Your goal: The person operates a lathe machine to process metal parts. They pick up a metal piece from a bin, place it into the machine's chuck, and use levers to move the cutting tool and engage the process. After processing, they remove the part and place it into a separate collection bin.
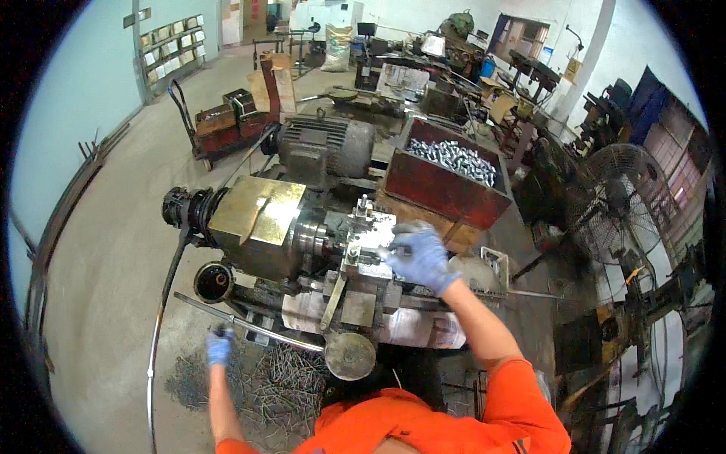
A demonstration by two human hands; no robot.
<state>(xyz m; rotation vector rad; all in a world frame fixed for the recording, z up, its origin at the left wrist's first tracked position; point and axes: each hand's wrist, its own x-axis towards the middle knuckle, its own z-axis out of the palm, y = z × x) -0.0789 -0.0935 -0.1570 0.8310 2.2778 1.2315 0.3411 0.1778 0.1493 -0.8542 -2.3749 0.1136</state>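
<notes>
Reaching onto fixture (pixel 372 233): right hand (pixel 421 256); left hand (pixel 219 347) is hovering near rod (pixel 280 336) (grips unclear). Box (pixel 439 187) is holding metal parts (pixel 454 159); remainder untellable.

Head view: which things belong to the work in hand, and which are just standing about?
In the work:
right gloved hand, at the machine
left gloved hand, near the long metal bar
probably the red bin of metal parts

Seemingly just about:
large fan
loaded cart
sack
</notes>
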